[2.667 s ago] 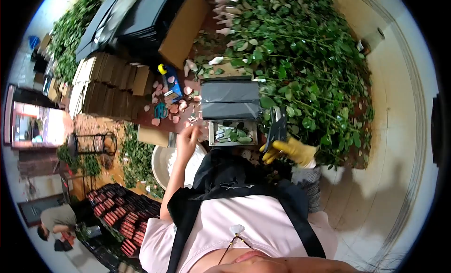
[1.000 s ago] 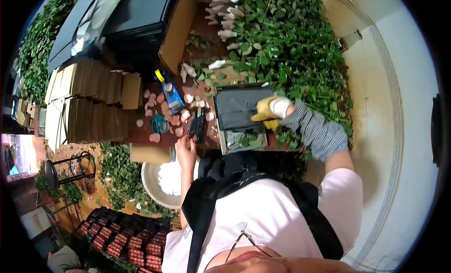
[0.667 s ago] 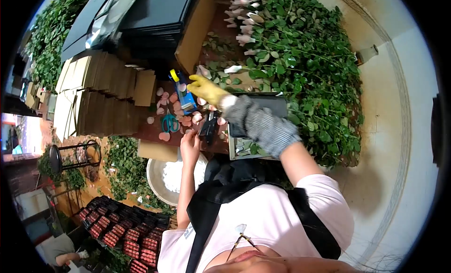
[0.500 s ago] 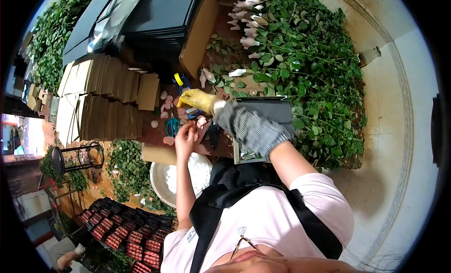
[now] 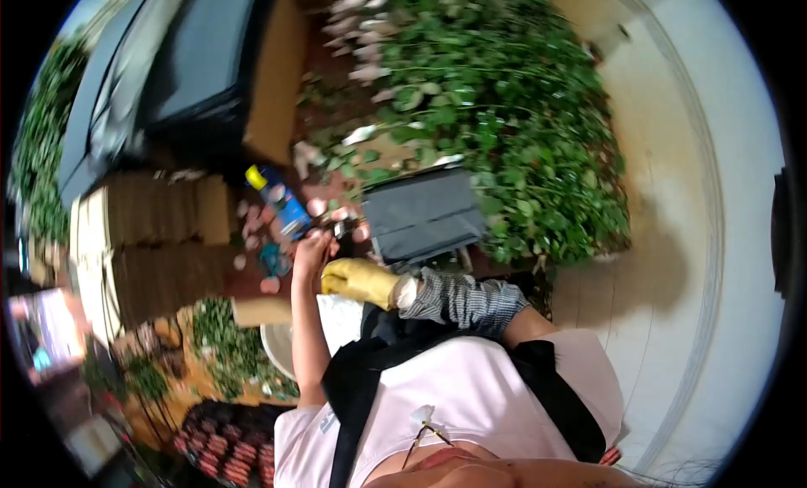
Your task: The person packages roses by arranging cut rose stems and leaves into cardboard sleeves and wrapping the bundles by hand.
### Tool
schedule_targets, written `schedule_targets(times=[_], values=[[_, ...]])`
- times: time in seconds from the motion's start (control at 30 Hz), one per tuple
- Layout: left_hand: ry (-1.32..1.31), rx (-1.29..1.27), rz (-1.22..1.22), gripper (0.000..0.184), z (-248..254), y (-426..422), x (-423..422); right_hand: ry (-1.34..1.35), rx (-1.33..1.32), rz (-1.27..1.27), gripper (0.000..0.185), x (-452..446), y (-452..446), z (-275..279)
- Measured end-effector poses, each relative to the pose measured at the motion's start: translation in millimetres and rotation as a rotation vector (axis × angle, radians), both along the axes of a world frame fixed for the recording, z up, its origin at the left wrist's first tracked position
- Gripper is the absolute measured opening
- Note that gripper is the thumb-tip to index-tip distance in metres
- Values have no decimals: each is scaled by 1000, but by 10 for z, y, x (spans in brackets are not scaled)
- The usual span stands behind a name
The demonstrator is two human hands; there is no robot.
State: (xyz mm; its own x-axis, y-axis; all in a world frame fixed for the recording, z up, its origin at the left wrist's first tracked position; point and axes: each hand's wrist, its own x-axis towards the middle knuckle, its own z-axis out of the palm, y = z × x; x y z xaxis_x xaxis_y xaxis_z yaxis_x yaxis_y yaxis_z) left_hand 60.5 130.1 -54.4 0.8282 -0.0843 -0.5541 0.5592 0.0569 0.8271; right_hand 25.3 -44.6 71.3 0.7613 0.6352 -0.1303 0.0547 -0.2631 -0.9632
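My bare left hand (image 5: 313, 249) is over the table's near edge, fingers drawn together. A small dark piece and pale pink petals lie at its fingertips; whatever is pinched there is blurred. Just below and to the right, my right hand (image 5: 360, 283) wears a yellow glove with a grey knitted cuff. Its fingers are curled together, and their contents cannot be made out. Beyond the left hand lies a blue object with a yellow end (image 5: 282, 204). Teal-handled scissors (image 5: 273, 259) rest left of that hand. A dark grey flat-topped box (image 5: 424, 215) stands to the right.
Leafy stems with pale wrapped flower heads (image 5: 496, 110) are heaped at the right. Cardboard stacks (image 5: 151, 244) stand left, with dark sheets (image 5: 202, 59) behind. Loose pink petals (image 5: 252, 223) dot the table. A white tub (image 5: 277, 345) sits below the left forearm.
My gloved right hand has come back from beside the yellow-and-blue object toward my body, below the left hand. The view has shifted, and the grey box now shows uncovered by my arm.
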Motion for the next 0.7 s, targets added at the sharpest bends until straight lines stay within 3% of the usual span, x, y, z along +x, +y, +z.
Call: schedule_targets(times=[0.07, 0.1, 0.13, 0.2, 0.27, 0.33, 0.43, 0.47, 0.53, 0.57, 0.6, 0.67, 0.7], values=[[44, -96, 68, 29, 340, -318, 14, 256, 98, 97, 19, 47, -292, 388], [-25, -44, 7, 30, 528, -358, 47, 236, 137, 105, 18, 5, -477, 508], [-118, -166, 156, 33, 822, -556, 78, 166, 182, 179, 20, 12, -741, 734], [-381, -152, 88, 33, 1114, -773, 289, 196, 139, 119, 24, -79, -1298, 963], [-497, 58, -52, 30, 1772, -1267, 504, 76, 219, -100, 29, -164, -1896, 942], [-930, 116, -148, 22, 2036, -1956, 790, 38, 244, -343, 33, -178, -2449, 935], [-1211, 791, -345, 18, 1825, -2915, 1192, 357, 345, -750, 35, -128, -3019, 614], [-1280, 1079, -446, 33, 1574, -3122, 1268, 516, 316, -842, 35, -50, -3119, 447], [-1205, 1550, -492, 74, 815, -3378, 1306, 523, 296, -835, 36, -44, -3236, 218], [-1115, 1632, -533, 97, 891, -3378, 1248, 543, 368, -796, 36, -84, -3323, 146], [-1044, 1584, -487, 88, 1258, -3390, 1104, 538, 403, -784, 36, -119, -3355, 153], [-1094, 1284, -515, 82, 1490, -3212, 982, 565, 397, -752, 36, -170, -3363, 179], [-874, 1071, -679, 77, 1670, -3124, 875, 538, 443, -759, 36, -194, -3333, 160]])
